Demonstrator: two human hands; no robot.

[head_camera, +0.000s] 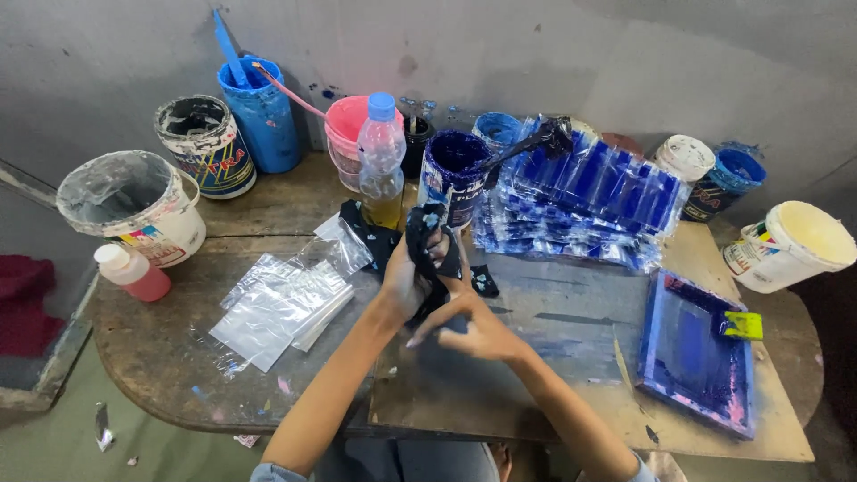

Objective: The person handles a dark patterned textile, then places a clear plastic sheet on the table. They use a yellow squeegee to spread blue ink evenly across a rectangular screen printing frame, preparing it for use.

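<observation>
both hands met over the middle of the paint-smeared wooden table (178,357). left hand (403,284) had its fingers clamped on a dark ink-stained cloth rag (427,243), bunched and lifted just above the board. right hand (476,332) sat just below it, fingers loosely curled, the thumb side touching the rag's lower end; whether it truly pinched the cloth i could not tell. judged step: wiping ink off the hands or fingers with the rag (a cleaning pause, by the look of it). the next move would call for a fresh fold of cloth turned outward, since most of it looked soaked. packages by place: a stack of clear flat plastic sleeves (277,308) lay left of the hands, unprinted; a fanned pile of blue-printed plastic packets (589,192) lay behind and to the right. a blue-stained rectangular printing screen frame (696,357) rested at far right with a yellow-green scraper (743,325) on it. labelled tubs ringed the back edge: a white bucket with coloured label (134,210) at left, a blue-rimmed ink can (451,174) just behind the rag, a clear plastic bottle with blue cap (381,156) beside it.
</observation>
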